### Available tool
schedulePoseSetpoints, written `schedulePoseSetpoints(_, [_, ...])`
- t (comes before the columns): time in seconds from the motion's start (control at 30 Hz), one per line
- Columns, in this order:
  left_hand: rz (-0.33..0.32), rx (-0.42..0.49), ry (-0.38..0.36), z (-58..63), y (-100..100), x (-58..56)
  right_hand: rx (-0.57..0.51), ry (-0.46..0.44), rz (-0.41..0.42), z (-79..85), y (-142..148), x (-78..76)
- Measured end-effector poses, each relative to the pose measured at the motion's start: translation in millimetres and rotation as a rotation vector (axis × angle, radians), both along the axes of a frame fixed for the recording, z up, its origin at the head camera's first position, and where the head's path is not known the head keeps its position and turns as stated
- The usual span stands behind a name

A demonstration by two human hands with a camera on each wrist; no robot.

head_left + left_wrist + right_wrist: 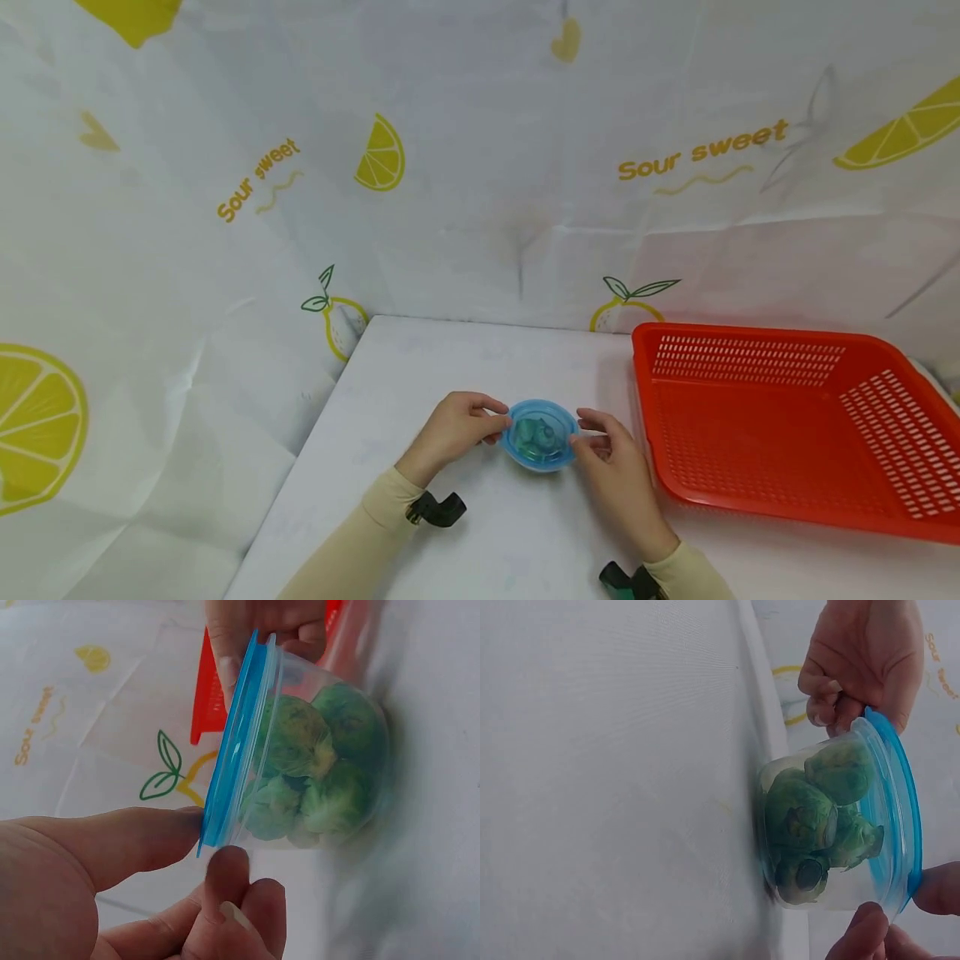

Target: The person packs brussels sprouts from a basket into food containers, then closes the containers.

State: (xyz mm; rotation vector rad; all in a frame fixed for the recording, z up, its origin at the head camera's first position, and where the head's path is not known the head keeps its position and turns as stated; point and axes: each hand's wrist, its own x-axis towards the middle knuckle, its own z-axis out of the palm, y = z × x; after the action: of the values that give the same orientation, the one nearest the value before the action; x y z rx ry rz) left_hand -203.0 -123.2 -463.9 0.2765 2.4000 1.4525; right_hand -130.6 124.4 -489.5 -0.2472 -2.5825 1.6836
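A small clear plastic container (307, 669) with a translucent blue lid (540, 408) stands on the white table. Several Brussels sprouts (341, 802) fill it, seen through its wall in both wrist views. On its left side, my left hand (453, 429) pinches the rim, thumb at the lid's edge and fingertips just under it. Across from it, my right hand (615, 475) pinches the opposite edge the same way, thumb on the lid and a fingertip beneath the rim. The lid lies over the container's mouth all round.
To the right, a large red plastic basket (765, 417) with perforated sides stands close beside my right hand. The white table (450, 350) ends at a wall covering (480, 167) printed with lemons and lettering, behind and to the left.
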Motion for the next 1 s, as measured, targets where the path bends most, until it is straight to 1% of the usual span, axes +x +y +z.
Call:
schedulePoseSetpoints(0.13, [-0.027, -0.002, -0.024, 0.3, -1.6, -0.7, -0.025, -0.041, 0.007, 1.0, 1.2, -1.3])
schedulePoseSetpoints(0.2, [-0.036, 0.012, -0.046, 0.9, -2.3, -0.8, -0.047, -0.07, 0.016, 2.3, 1.8, -1.8])
schedulePoseSetpoints(0.37, [-0.043, 0.12, -0.157, -1.0, -1.9, -2.7, -0.118, -0.136, 0.036, 1.7, 3.6, -4.0])
schedulePoseSetpoints(0.53, [-0.036, 0.218, -0.261, -7.1, 0.1, -5.6, -0.167, -0.157, 0.042, -1.9, 6.6, -6.3])
schedulePoseSetpoints(0.67, [-0.021, 0.279, -0.319, -13.3, 0.9, -8.4, -0.195, -0.163, 0.043, -2.9, 8.3, -7.9])
schedulePoseSetpoints(0.8, [-0.013, 0.307, -0.338, -18.3, 0.9, -10.9, -0.211, -0.169, 0.043, -2.4, 8.3, -8.5])
schedulePoseSetpoints(1.0, [-0.049, 0.305, -0.297, -20.6, 0.2, -12.0, -0.226, -0.149, 0.036, -3.3, 6.4, -8.3])
